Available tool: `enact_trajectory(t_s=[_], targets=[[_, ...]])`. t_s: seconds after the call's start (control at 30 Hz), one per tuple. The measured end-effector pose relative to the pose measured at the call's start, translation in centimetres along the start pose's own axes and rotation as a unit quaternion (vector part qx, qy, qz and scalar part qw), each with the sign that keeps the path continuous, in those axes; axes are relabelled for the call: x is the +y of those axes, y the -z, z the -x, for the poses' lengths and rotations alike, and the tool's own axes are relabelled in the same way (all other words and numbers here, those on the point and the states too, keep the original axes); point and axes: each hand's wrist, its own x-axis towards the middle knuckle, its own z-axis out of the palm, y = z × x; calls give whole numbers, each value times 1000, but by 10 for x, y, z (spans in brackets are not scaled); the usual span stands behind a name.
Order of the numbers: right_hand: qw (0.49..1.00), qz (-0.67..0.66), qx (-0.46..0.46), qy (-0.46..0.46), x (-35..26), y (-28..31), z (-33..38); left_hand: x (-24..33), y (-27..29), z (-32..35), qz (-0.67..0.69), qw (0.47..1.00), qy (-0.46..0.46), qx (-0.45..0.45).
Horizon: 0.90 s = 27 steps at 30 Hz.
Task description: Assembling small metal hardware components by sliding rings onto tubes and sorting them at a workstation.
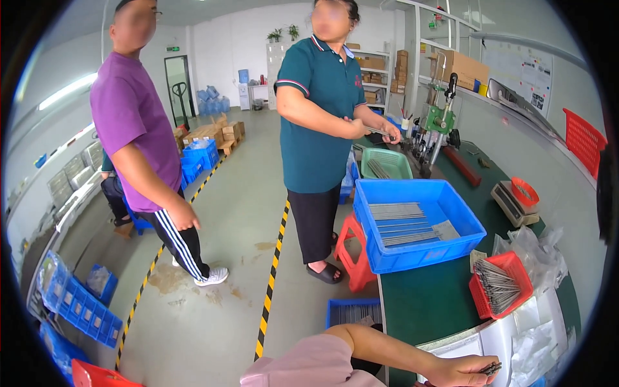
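My left arm in a pink sleeve (303, 369) reaches along the lower edge. At its end my left hand (461, 372) is closed on a small bundle of thin metal rods (491, 369), whose dark ends stick out past the fingers. Beneath it are white sheets of paper (461, 346) on the green bench. A red basket (476, 298) full of similar slim metal rods (500, 287) stands just beyond the hand. My right hand does not show.
A blue crate (422, 259) with rows of rods sits on the green bench (416, 300). Past it are a green tray (407, 169), a green press (441, 120) and a scale (512, 205). One co-worker (316, 129) holds rods; another person (132, 109) stands left. A red stool (353, 255) adjoins the bench.
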Motion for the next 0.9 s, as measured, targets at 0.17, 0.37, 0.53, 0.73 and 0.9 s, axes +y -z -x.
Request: enact_trajectory(t_s=[0.17, 0.37, 0.53, 0.73, 0.9], targets=[[1000, -13, 18, 13, 0, 10, 8, 5, -4, -2, 50, 998, 42, 2], [1000, -16, -23, 1, -5, 11, 5, 2, -2, 2, 33, 999, 19, -7], [1000, -7, -16, -23, -7, 12, 6, 0, -10, 2, 76, 997, 9, 21], [1000, 17, -15, -5, -11, 8, 1, -2, -8, 4, 139, 990, 18, -7], [997, 23, 15, 76, 9, 5, 11, -2, -8, 4, 121, 993, 10, -15]])
